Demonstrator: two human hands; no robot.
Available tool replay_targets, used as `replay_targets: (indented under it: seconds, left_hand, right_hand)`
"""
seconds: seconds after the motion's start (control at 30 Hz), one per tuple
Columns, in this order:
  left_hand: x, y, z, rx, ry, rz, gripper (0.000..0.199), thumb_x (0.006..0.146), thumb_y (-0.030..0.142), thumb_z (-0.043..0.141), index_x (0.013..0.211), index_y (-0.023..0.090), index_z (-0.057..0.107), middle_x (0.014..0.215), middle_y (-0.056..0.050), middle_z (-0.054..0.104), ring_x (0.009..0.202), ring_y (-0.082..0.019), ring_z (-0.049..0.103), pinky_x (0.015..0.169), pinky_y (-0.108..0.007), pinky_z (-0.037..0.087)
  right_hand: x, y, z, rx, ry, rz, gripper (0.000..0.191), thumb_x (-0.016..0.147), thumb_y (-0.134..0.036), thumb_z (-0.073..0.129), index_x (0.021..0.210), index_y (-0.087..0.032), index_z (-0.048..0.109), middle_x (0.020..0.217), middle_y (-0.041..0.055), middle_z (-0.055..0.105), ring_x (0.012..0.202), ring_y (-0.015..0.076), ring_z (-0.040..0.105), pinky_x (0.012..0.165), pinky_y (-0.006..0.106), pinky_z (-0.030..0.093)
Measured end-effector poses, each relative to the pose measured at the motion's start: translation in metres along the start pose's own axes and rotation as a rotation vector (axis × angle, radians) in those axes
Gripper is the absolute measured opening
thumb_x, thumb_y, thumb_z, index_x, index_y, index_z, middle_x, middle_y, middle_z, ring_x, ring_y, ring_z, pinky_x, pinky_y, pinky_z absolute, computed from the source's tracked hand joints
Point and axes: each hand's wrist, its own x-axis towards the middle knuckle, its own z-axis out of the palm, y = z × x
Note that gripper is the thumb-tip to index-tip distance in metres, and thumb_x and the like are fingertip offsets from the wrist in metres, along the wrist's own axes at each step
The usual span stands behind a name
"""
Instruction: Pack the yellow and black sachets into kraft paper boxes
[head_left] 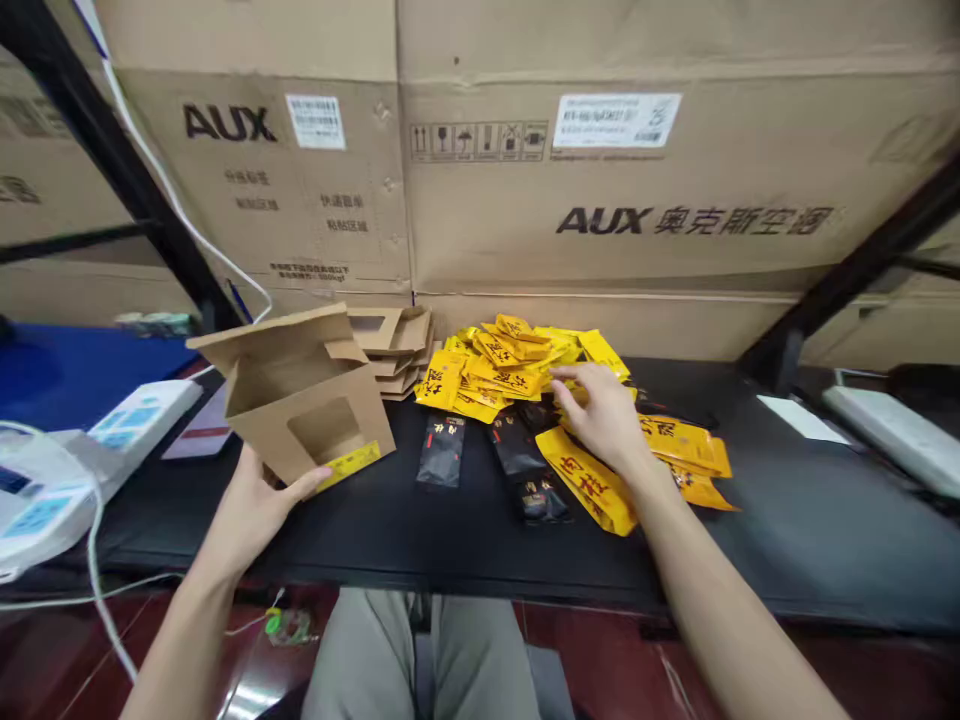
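Note:
My left hand (251,515) grips an open brown kraft paper box (259,425) by its lower part, the thumb at its bottom edge. The box tilts above the table, with flaps raised, a window in front and a yellow strip (351,464) along the bottom. My right hand (600,415) reaches over a heap of yellow snack packets (502,365), thumb and index finger apart; nothing shows between them. Below that hand lies a larger yellow packet (585,480). Orange-yellow packets (686,450) sit to its right. Black packets (441,450) lie left of it.
Folded kraft boxes (397,350) are stacked behind the held box. Large AUX cartons (600,230) wall off the back of the black table (360,545). White power strips (142,425) and cables lie at left. A white card (802,418) is at right, near a black frame post (847,280).

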Motion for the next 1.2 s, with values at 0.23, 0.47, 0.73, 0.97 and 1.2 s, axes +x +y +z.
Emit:
replay_targets:
  seconds: [0.23, 0.47, 0.73, 0.97, 1.2]
  left_hand:
    - [-0.003, 0.013, 0.004, -0.092, 0.028, -0.016, 0.087, 0.062, 0.041, 0.093, 0.137, 0.025, 0.052, 0.149, -0.012, 0.064, 0.14, -0.037, 0.06, 0.119, -0.053, 0.049]
    - [-0.001, 0.004, 0.003, -0.205, 0.013, -0.032, 0.085, 0.062, 0.044, 0.094, 0.132, 0.027, 0.049, 0.148, -0.012, 0.062, 0.142, -0.036, 0.058, 0.122, -0.057, 0.045]
    - [-0.002, 0.005, 0.003, -0.217, -0.034, -0.044, 0.075, 0.066, 0.04, 0.091, 0.129, 0.024, 0.053, 0.144, -0.013, 0.067, 0.136, -0.035, 0.064, 0.118, -0.056, 0.05]
    - [-0.003, 0.001, 0.001, -0.218, -0.105, -0.001, 0.076, 0.069, 0.039, 0.091, 0.134, 0.025, 0.053, 0.146, -0.013, 0.067, 0.136, -0.033, 0.065, 0.119, -0.053, 0.049]
    - [-0.002, -0.002, 0.002, -0.213, -0.125, 0.021, 0.074, 0.069, 0.046, 0.091, 0.129, 0.024, 0.054, 0.143, -0.014, 0.068, 0.134, -0.034, 0.067, 0.116, -0.052, 0.052]
  right_hand:
    - [-0.008, 0.011, -0.031, -0.068, -0.09, 0.082, 0.032, 0.099, -0.041, 0.049, 0.1, -0.019, 0.073, 0.106, 0.0141, 0.079, 0.104, 0.0292, 0.071, 0.098, 0.047, 0.054]
    - [-0.019, 0.034, -0.078, -0.277, -0.419, 0.203, 0.037, 0.093, -0.048, 0.046, 0.094, -0.019, 0.07, 0.103, 0.0148, 0.075, 0.105, 0.0325, 0.068, 0.097, 0.047, 0.053]
    - [-0.014, -0.003, -0.079, -0.629, -0.668, 0.521, 0.059, 0.094, -0.073, 0.044, 0.103, -0.02, 0.067, 0.121, 0.0154, 0.067, 0.103, 0.0377, 0.073, 0.083, 0.047, 0.054]
    - [-0.011, -0.017, -0.08, -0.723, -0.697, 0.606, 0.038, 0.102, -0.044, 0.038, 0.11, -0.018, 0.065, 0.13, 0.0171, 0.069, 0.113, 0.0419, 0.071, 0.084, 0.048, 0.053]
    - [0.015, -0.031, -0.128, -0.789, -0.437, 0.513, 0.03, 0.098, -0.042, 0.04, 0.102, -0.023, 0.062, 0.1, 0.0219, 0.074, 0.089, 0.0394, 0.073, 0.069, 0.046, 0.049]
